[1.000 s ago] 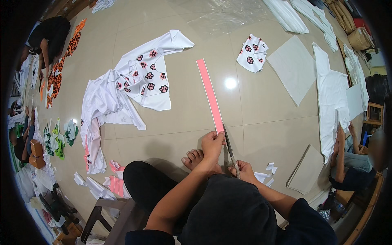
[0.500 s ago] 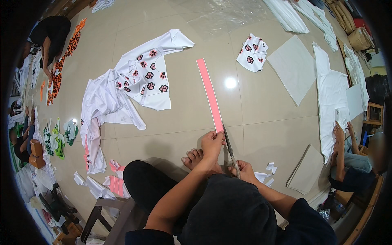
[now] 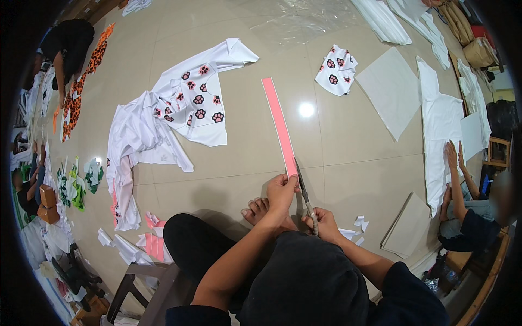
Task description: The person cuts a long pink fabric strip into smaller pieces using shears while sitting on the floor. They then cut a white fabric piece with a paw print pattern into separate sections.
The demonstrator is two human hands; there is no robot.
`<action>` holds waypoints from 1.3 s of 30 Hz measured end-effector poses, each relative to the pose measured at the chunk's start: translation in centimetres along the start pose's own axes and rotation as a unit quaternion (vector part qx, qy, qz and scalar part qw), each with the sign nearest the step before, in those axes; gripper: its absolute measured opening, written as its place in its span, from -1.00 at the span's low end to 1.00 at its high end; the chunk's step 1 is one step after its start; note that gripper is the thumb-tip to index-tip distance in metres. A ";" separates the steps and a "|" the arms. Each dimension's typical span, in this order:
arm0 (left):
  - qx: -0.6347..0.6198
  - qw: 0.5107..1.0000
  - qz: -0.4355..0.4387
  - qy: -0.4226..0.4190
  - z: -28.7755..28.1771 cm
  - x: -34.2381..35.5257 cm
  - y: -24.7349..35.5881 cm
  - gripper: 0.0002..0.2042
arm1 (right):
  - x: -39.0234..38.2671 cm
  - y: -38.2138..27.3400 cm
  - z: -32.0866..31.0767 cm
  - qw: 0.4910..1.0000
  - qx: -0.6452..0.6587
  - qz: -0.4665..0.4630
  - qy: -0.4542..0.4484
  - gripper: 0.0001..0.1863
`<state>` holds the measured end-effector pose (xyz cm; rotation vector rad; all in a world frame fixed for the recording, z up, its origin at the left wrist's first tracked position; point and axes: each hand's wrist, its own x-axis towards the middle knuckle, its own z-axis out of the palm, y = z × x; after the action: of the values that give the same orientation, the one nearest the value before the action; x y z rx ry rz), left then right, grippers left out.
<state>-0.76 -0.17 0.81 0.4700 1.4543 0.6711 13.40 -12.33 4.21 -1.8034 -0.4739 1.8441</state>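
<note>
Scissors point(image 3: 304, 193) sit in the right hand point(image 3: 324, 223), whose fingers are curled through the handles down by the lap; the blades point up and away along the floor and meet the near end of a long pink paper strip point(image 3: 279, 124). The left hand point(image 3: 281, 191) pinches that same near end between thumb and fingers, closed on it just left of the blades. The strip runs straight away from the person over the glossy beige tile floor point(image 3: 353, 157), its far end lying free near a bright ceiling-light reflection point(image 3: 306, 110). How far apart the blades stand cannot be told at this size.

Just below the left hand, the person's bare foot point(image 3: 256, 209) rests on the tiles, toes showing. Small white paper scraps point(image 3: 356, 225) lie right of the right hand.

Left of the strip sprawls a white garment with red and black paw prints point(image 3: 187, 106), and a smaller folded piece of the same printed cloth point(image 3: 336, 70) lies to the strip's upper right. Beside that sits a plain grey-white fabric square point(image 3: 392, 87).

At the right edge another person's 2 hands point(image 3: 453, 155) press flat on a long white cloth point(image 3: 439, 130). At lower left, pink and white offcuts point(image 3: 149, 239) lie near a dark plastic stool point(image 3: 144, 288).
</note>
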 end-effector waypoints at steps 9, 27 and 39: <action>0.004 1.000 0.000 0.001 0.0 0.0 0.0 -0.81 | -0.5 -0.1 0.3 1.000 0.008 0.008 0.000 -0.78; -0.005 1.000 0.003 -0.009 -0.1 -0.1 0.1 -0.82 | -0.2 0.0 0.4 1.000 -0.006 -0.007 0.004 -0.74; -0.010 1.000 -0.005 -0.013 -0.3 -0.1 0.0 -0.83 | 0.8 0.2 0.4 1.000 0.015 -0.015 0.001 -0.73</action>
<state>-1.07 -0.22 0.88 0.4548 1.4244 0.6685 12.97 -11.97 3.50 -1.7693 -0.4688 1.8189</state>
